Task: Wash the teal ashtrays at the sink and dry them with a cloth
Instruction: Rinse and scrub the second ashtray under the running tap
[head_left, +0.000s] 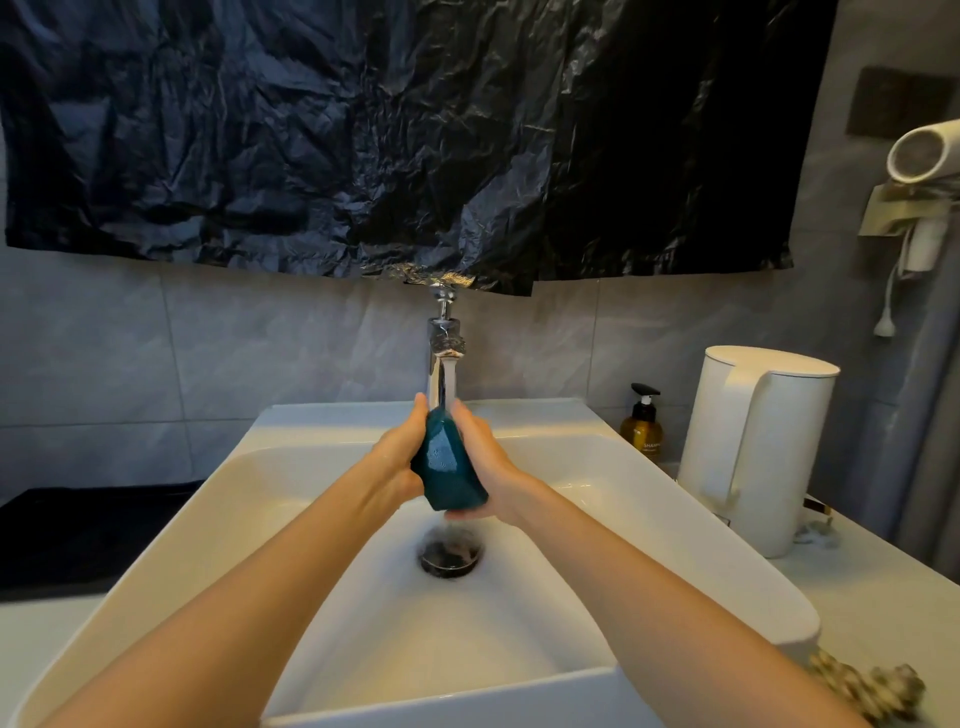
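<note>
Fingers (418, 410) of the left hand (397, 457) and right hand (485, 465) clamp a teal ashtray (448, 467) on edge between them at frame centre. Tap (443, 338) water runs onto it, above the sink (270, 467) drain (451, 555). A kettle (753, 447) stands on the bench (883, 597), right.

From here, the teal ashtray (449, 462) looks wet and glossy, with tiny pale specks in its smooth skin. The sink (675, 519) is white, smooth and shiny, like glazed pottery. The tap (441, 332) is bright, shiny metal. Above it I see a black plastic sheet (363, 130), thin, crinkled all over and a bit shiny. The wall tiles (260, 353) look grey, smooth and dull. On the pale, smooth desk (893, 613), the white kettle (753, 447) looks like matt plastic. The brown bottle (643, 428) is see-through and glossy, with a black plastic pump. The cloth (872, 686) looks knobbly and rough, but it is blurred.
</note>
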